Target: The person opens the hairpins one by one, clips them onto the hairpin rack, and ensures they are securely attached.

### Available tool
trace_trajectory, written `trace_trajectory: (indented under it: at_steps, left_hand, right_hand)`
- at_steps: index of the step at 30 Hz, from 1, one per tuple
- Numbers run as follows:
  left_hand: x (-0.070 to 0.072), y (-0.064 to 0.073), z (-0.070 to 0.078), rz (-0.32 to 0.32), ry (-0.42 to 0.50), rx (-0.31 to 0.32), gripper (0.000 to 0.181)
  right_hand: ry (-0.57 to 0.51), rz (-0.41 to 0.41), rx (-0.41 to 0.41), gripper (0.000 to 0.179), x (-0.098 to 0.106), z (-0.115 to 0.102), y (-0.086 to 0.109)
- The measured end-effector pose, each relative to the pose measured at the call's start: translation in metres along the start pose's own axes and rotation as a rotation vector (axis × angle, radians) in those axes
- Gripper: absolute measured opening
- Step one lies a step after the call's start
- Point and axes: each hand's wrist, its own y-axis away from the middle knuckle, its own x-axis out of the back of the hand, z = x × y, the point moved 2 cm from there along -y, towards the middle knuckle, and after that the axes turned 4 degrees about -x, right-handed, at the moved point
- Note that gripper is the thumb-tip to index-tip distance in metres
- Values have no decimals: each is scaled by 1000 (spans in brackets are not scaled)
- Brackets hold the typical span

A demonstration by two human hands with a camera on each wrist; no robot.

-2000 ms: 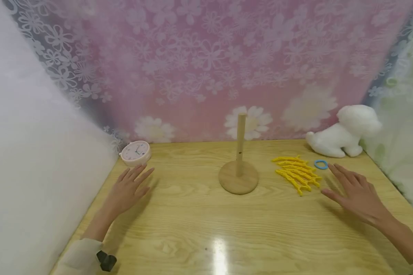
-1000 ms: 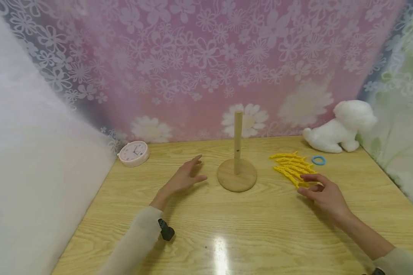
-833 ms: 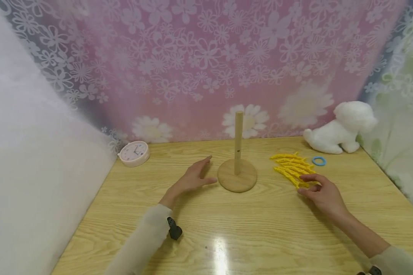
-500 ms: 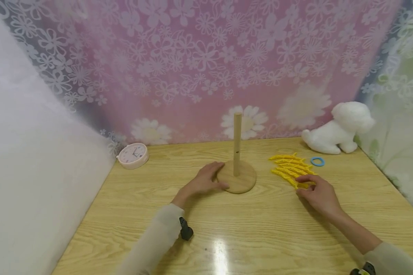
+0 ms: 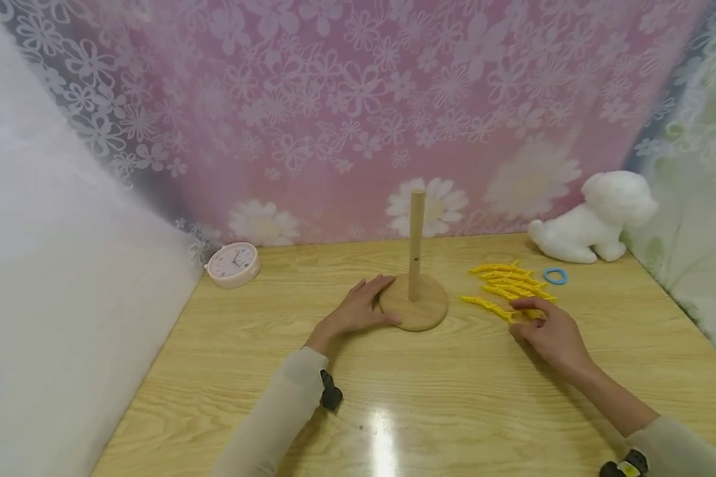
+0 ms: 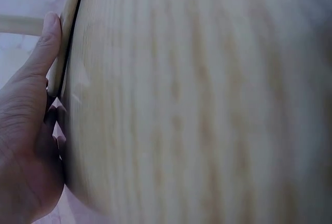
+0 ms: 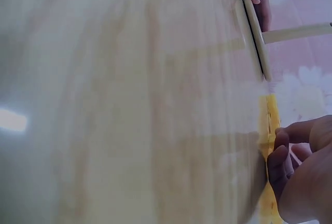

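In the head view a wooden stand (image 5: pixel 416 252), an upright pole on a round base, stands mid-table. My left hand (image 5: pixel 358 310) holds the left edge of that base, thumb at the front and fingers behind. The left wrist view shows the thumb (image 6: pixel 45 47) against the base. Right of the stand lies a group of thin yellow plastic pieces (image 5: pixel 510 277) with forked ends. The nearest yellow piece (image 5: pixel 483 304) lies a little apart from them, and my right hand (image 5: pixel 551 338) pinches its right end. My right fingertips partly hide that end.
A blue ring (image 5: pixel 555 276) lies behind the yellow pieces. A white plush dog (image 5: pixel 596 218) sits at the back right corner, and a pink clock (image 5: pixel 233 265) at the back left. Patterned curtain (image 5: pixel 334 132) borders the table's back.
My left hand has come from beside the clock rightward to the stand's base. My right hand has moved left to the yellow pieces, and the nearest one has shifted left, away from the group.
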Motion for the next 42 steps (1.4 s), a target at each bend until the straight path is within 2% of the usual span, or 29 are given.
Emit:
trace_trajectory:
  at_steps: [8,12,17,26,31,35,42]
  left_hand:
    - [2,-3,0,-4,-10,19,94]
    - [1,-4,-1,-5,-3,20,95]
    - [-1,-6,-2,-8,-1,14,95]
    - [-3,-6,-1,14,2,26,93]
    - [-3,-6,-1,16,5,39,93]
    - [-4,-5,-2,14,23,43,93]
    - [-2,-3,-1,13,38,52,93]
  right_hand:
    - [115,80,52,53,-2,-1,0]
    - [195,113,84,46,-3,-3,1]
    - [243,102,84,38,-3,-8,2]
    - [195,69,51,37,-1,-16,2]
    - [148,9,54,34,-2,-20,-3]
    - [117,-19,97,30,-5,-26,-6]
    - [79,9,157,25,-14,-42,-12]
